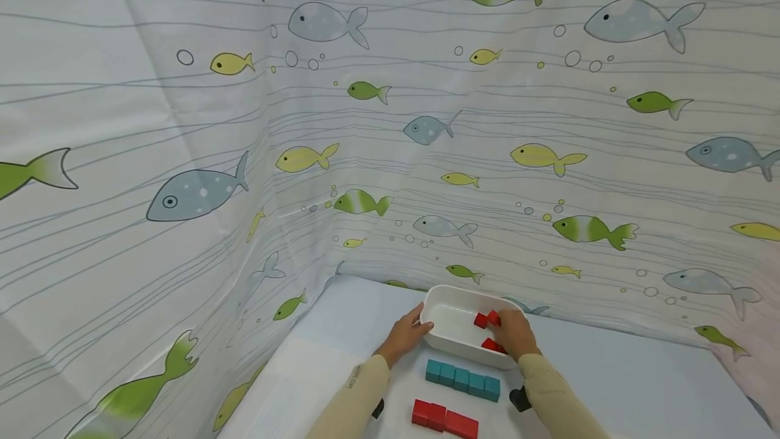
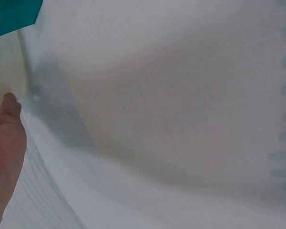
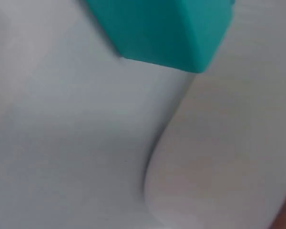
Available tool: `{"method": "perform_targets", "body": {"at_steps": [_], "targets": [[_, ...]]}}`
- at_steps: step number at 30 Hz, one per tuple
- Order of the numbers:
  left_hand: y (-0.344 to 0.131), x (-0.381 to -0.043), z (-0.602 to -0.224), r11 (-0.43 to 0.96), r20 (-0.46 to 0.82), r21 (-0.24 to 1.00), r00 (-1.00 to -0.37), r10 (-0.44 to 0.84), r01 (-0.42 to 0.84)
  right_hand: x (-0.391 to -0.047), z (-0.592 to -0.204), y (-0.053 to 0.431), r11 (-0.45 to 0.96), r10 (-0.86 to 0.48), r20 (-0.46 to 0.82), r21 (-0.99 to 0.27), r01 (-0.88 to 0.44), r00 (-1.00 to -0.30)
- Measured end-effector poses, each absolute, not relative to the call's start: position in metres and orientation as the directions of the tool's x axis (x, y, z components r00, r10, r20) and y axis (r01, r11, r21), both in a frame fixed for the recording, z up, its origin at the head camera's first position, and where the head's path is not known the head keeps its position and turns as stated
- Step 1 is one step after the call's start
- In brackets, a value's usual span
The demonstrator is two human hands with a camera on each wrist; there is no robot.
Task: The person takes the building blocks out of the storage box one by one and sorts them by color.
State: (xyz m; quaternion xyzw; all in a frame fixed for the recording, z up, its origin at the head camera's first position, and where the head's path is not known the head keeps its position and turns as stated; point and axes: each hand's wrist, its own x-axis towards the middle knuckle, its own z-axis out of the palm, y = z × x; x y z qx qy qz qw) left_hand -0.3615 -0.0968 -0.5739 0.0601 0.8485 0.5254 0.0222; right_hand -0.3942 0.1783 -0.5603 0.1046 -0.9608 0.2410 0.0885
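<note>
A white oblong tub (image 1: 453, 342) stands at the back of the table. My left hand (image 1: 404, 335) grips its left end, thumb on the near side and fingers on the outer wall. In the left wrist view part of this hand shows at the left edge. My right hand (image 1: 516, 332) reaches over the tub's right end, with its fingertips down inside among several red blocks (image 1: 481, 320). Those fingertips are hidden, so whether they pinch a block cannot be told. Only a sliver of that hand shows in the right wrist view, past the tub wall (image 3: 214, 157).
Just in front of the tub runs a row of several teal blocks (image 1: 461, 380). Nearer still lies a row of red blocks (image 1: 437, 416), its right piece longer. A fish-print curtain (image 1: 390, 154) hangs behind and to the left of the white table (image 1: 615, 371).
</note>
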Motion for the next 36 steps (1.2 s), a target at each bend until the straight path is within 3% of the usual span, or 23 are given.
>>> {"method": "perform_targets", "body": {"at_steps": [9, 19, 28, 36], "targets": [[-0.098, -0.359, -0.571, 0.448, 0.045, 0.888, -0.990, 0.134, 0.102, -0.374, -0.536, 0.184, 0.842, -0.213, 0.375, -0.399, -0.364, -0.902], [-0.098, -0.354, -0.565, 0.464, 0.020, 0.882, -0.991, 0.131, 0.079, -0.321, -0.515, 0.190, 0.827, -0.274, 0.460, -0.335, -0.451, -0.845], [-0.098, -0.357, -0.566, 0.453, 0.011, 0.889, -0.991, 0.133, 0.070, -0.263, -0.517, 0.185, 0.812, -0.274, 0.353, -0.413, -0.412, -0.894], [-0.099, -0.359, -0.569, 0.463, -0.010, 0.885, -0.993, 0.122, 0.048, -0.229, -0.534, 0.183, 0.789, -0.391, 0.103, -0.475, -0.391, -0.915]]}}
